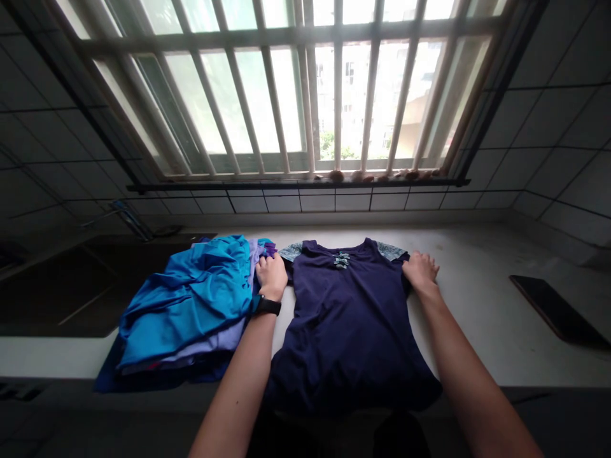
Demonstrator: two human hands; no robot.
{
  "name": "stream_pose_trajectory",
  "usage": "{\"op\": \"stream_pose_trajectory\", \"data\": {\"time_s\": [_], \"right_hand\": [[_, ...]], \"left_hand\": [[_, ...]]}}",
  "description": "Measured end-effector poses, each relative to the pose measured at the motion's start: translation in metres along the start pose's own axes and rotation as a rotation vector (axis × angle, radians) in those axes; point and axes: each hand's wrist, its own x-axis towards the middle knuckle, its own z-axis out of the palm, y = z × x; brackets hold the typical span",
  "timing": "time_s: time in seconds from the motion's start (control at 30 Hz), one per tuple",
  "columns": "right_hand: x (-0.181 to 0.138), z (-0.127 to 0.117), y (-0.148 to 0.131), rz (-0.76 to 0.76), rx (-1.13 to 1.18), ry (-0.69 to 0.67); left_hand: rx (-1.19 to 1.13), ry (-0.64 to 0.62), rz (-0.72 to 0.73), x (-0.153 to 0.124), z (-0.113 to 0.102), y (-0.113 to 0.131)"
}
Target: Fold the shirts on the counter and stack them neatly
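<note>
1. A navy short-sleeved top (351, 312) is lying flat, front up, on the pale bench (477, 299).
2. The left hand (272, 275) is resting on the top's shoulder nearest a pile of blue clothes (191, 305). Its fingers are curling under, so I cannot tell if they are pinching cloth.
3. The right hand (420, 270) is pressing the other shoulder, fingers spread flat, gripping nothing.
4. The hem is hanging over the bench's front edge, so the top could slide off. The pile could slump toward the sink (71, 286).
5. Shadow is hiding the hem, and a dark flat object (558, 312) is too dim to identify.
</note>
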Motion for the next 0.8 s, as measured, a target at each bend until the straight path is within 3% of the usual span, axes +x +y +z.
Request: {"op": "stream_pose_trajectory", "data": {"time_s": [0.13, 0.27, 0.37, 0.5, 0.63, 0.7, 0.8], "right_hand": [[0.009, 0.004, 0.004, -0.02, 0.109, 0.012], [0.013, 0.001, 0.007, 0.032, 0.278, 0.149], [0.014, -0.004, 0.011, 0.086, 0.358, 0.124], [0.01, -0.01, 0.016, 0.09, 0.36, 0.145], [0.006, -0.014, 0.014, 0.043, 0.294, 0.208], [0.005, -0.013, 0.009, -0.073, 0.272, 0.17], [0.001, -0.008, -0.002, -0.363, 0.3, 0.012]], "left_hand": [[-0.145, 0.058, 0.02, 0.007, 0.008, -0.01], [-0.326, 0.29, -0.016, 0.011, 0.009, -0.011], [-0.342, 0.364, -0.058, 0.011, 0.009, -0.014], [-0.341, 0.278, -0.09, 0.011, 0.012, -0.017], [-0.376, 0.084, 0.153, 0.01, 0.015, -0.014], [-0.368, -0.016, 0.24, 0.009, 0.016, -0.011], [-0.325, -0.097, 0.176, 0.007, 0.016, -0.007]]}}
